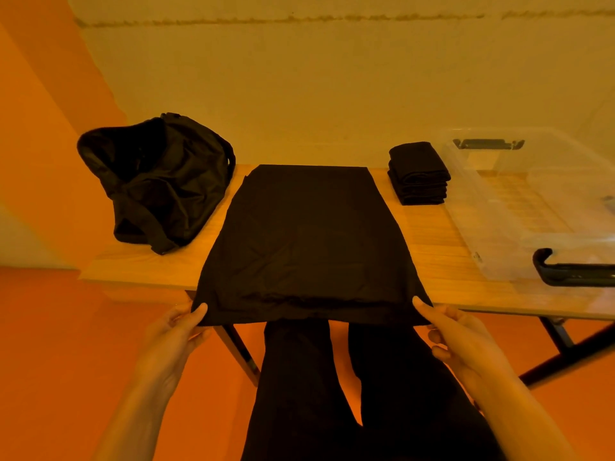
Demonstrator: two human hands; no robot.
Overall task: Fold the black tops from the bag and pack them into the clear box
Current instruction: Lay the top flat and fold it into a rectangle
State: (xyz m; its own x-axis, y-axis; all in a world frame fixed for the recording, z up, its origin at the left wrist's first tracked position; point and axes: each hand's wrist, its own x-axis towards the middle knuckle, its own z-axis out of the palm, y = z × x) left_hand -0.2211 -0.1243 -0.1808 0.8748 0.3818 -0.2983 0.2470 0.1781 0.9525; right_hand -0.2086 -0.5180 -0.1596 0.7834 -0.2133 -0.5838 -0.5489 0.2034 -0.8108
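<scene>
A black top (306,241) lies flat along the middle of the wooden table (442,261), its near end hanging just over the front edge. My left hand (179,331) pinches the near left corner, thumb on top. The near right corner is pinched by my right hand (456,334) in the same way. At the back left sits a slumped black bag (156,174). A stack of folded black tops (417,173) stands at the back right, beside the clear box (532,201), which looks empty.
The clear box has dark latch handles at its far end (488,143) and near end (572,269). A pale wall runs right behind the table. My dark trouser legs (366,394) and the table's black legs (562,354) are below, over an orange floor.
</scene>
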